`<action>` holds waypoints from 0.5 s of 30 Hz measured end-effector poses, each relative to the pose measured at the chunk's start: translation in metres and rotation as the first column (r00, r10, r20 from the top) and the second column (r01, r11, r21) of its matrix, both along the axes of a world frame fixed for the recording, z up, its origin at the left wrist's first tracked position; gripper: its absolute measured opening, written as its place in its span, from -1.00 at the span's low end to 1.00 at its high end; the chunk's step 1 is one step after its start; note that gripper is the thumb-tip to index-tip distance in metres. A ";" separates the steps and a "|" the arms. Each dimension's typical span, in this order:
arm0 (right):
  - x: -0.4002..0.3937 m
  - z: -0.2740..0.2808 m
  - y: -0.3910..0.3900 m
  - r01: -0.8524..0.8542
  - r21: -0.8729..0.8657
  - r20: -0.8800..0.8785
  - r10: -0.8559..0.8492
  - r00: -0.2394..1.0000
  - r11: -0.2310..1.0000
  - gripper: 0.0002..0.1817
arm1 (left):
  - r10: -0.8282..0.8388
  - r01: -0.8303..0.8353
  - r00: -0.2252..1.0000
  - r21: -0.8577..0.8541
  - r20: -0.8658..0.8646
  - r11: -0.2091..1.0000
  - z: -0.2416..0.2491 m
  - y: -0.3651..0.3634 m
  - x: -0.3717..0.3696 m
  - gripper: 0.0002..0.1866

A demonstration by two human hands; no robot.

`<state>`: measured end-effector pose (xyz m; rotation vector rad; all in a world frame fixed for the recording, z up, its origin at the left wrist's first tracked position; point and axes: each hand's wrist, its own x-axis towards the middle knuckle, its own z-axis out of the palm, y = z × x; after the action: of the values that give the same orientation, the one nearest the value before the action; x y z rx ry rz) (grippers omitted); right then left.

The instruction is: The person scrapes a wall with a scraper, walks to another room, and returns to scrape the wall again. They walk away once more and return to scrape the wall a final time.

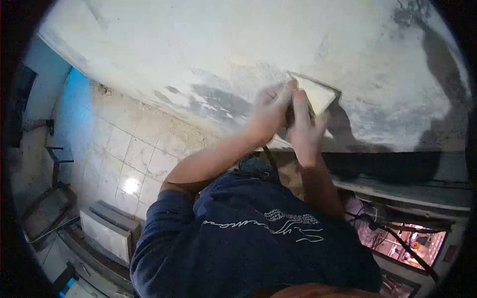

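A pale, flat, angular piece (pixel 318 95) with a dark edge is held up in front of the whitish, stained wall (pixel 238 39). My right hand (pixel 307 121) is closed round its lower left part, with the thumb pointing up along it. Beside it, my left hand (pixel 273 107) is closed, its fingertips meeting the other hand at the piece's left corner. Something darker lies between the two palms; what it is cannot be made out. Grey patches and smears mark the wall around the hands.
Below left is a tiled floor (pixel 144 156) with dirt along the wall's foot. A pale framed panel (pixel 107 236) and a metal-framed seat (pixel 47 211) stand at the lower left. At the lower right are a wire fan guard (pixel 370 231) and a lit opening (pixel 415 243).
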<state>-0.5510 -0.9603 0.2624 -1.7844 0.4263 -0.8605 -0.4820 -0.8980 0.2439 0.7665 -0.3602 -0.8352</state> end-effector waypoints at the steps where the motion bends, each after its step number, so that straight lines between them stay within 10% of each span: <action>1: 0.006 0.001 0.001 -0.018 0.007 -0.017 0.018 1.000 1.000 -0.71 | 0.049 -0.052 0.997 -0.037 -0.061 0.998 0.008 0.003 0.003 -0.55; 15: -0.007 -0.004 -0.004 -0.026 -0.073 0.027 0.028 0.999 0.997 -0.75 | 0.061 -0.065 0.997 0.079 0.056 0.995 -0.007 -0.001 -0.013 -0.58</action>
<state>-0.5580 -0.9639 0.2585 -1.8382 0.3567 -0.8908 -0.4953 -0.8985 0.2371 0.8727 -0.3503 -0.7745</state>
